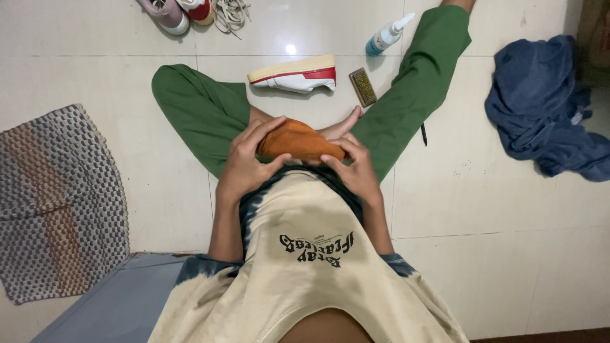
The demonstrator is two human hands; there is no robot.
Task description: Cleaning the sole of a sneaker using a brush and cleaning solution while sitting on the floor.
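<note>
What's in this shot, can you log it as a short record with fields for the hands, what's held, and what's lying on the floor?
posture: seated on a white tiled floor, legs in green trousers
left hand: gripping orange cloth
right hand: gripping the same cloth
ahead: white and red shoe on its side, small brush, spray bottle
far left: more shoes, woven mat
right: crumpled blue garment

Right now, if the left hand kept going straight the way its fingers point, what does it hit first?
The left hand points up-right across the orange cloth it grips. Past the cloth, likely the bare foot, then the white-and-red shoe on the floor; depth is unclear.
</note>
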